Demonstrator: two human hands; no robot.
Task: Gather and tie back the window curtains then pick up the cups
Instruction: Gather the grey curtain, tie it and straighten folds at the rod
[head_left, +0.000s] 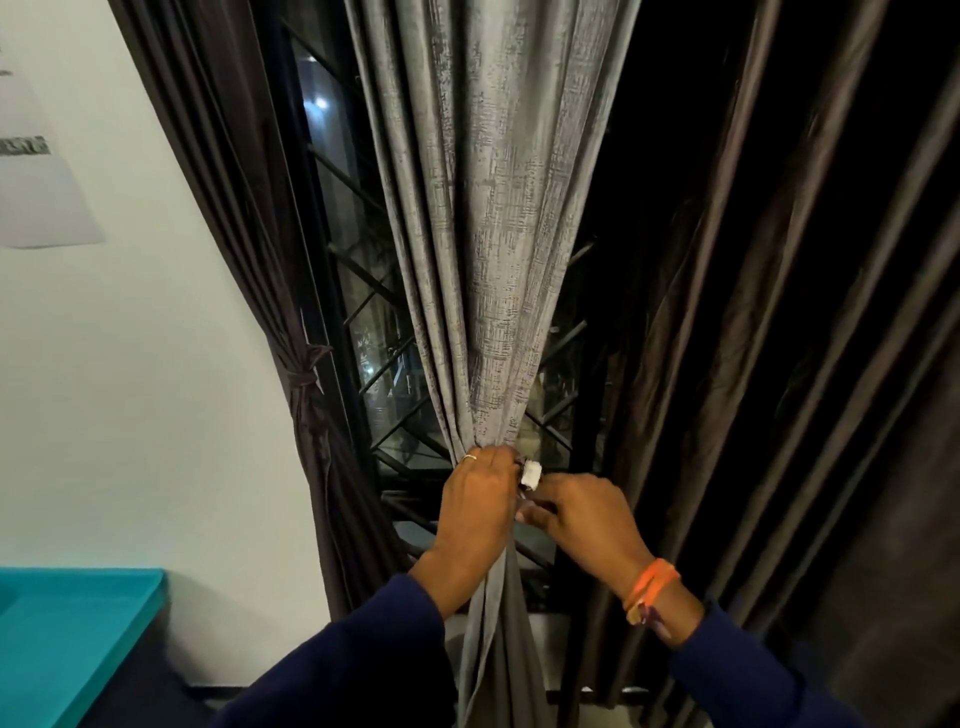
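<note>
Centre frame, the grey curtain (498, 223) is a woven cloth with a brushed, faintly shiny crosshatch texture. At the left edge, the dark brown curtain (291, 332) looks smooth and satiny, and so does the dark curtain (769, 322) on the right. Behind them, the window grille (358, 270) reads as matt black metal over glossy glass. Lower left, the teal surface (78, 623) is smooth. The wall (156, 364) is matt paint.
</note>
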